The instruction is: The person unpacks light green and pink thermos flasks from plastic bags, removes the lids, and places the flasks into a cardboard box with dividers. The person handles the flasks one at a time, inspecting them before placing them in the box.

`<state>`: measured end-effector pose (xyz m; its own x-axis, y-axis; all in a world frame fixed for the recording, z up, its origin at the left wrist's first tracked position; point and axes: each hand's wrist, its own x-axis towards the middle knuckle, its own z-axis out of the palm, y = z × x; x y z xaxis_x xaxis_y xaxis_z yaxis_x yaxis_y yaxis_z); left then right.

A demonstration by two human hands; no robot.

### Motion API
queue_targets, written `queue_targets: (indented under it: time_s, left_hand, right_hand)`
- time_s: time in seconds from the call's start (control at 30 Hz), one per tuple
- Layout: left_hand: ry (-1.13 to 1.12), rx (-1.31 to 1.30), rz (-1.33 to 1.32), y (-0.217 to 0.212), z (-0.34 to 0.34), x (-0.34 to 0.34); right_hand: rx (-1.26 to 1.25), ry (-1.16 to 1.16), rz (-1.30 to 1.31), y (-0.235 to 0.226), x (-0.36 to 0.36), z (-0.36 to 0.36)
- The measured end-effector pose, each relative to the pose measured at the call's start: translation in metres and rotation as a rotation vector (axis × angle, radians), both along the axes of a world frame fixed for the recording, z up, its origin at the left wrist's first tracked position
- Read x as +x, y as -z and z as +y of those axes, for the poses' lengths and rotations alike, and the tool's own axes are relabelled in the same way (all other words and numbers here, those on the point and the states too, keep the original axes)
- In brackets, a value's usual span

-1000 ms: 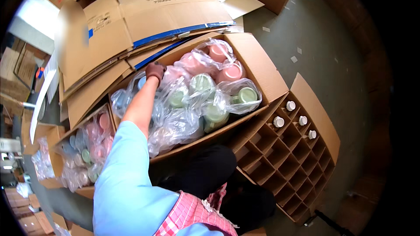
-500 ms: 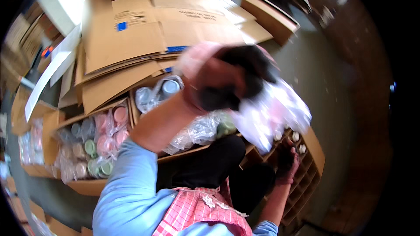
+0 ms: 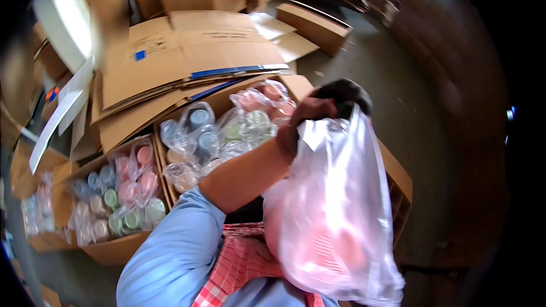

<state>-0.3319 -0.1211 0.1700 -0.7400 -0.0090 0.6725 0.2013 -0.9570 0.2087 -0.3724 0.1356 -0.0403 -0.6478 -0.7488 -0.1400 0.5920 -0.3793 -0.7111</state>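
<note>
Near the camera, at the front of the red checked apron (image 3: 244, 264), a clear plastic bag (image 3: 352, 193) was held up by the gloved left hand (image 3: 330, 102). The gathered neck of the bag was pinched by the curled fingers, which were pressed together rather than spread; how each fingertip was set could not be told through the blur. The right hand was not shown, so the state of its fingers could not be told.

Judged by how things lay, this one load had been picked out but not yet set down: it was supported from above only, clear of the long carton (image 3: 297, 86). Much was left, since bagged blue pieces (image 3: 199, 117), green pieces (image 3: 259, 120) and pink pieces (image 3: 250, 100) were packed there, and similar bags were held by the smaller carton (image 3: 122, 250) on the left. The divided carton (image 3: 400, 166) on the right was mostly covered by the bag, so its filling could not be judged.

The bag was hung neck up and bulk down, its long axis running nearly upright in the view, with the bottom swung slightly rightward. Low inside, a ribbed pink piece (image 3: 327, 250) was seen; which way its mouth was turned could not be told.
</note>
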Motion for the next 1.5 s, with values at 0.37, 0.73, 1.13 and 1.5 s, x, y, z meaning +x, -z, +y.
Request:
queue_targets:
  time_s: [0.37,0.73,1.13,1.5]
  left_hand:
    - [0.016,-0.783,-0.195,0.084,0.046,-0.018]
    - [0.446,-1.025,-0.327,0.123,-0.030,0.023]
    - [-0.660,-1.512,-0.330,0.186,0.038,0.029]
    - [-0.957,-1.555,-0.122,0.181,0.060,0.039]
  right_hand:
    - [-0.150,0.414,-0.242,0.041,-0.020,0.076]
    - [-0.352,0.220,0.047,-0.033,-0.072,0.040]
    - [1.060,1.050,0.884,-0.188,-0.121,0.193]
    - [1.088,0.701,0.688,-0.055,-0.032,0.117]
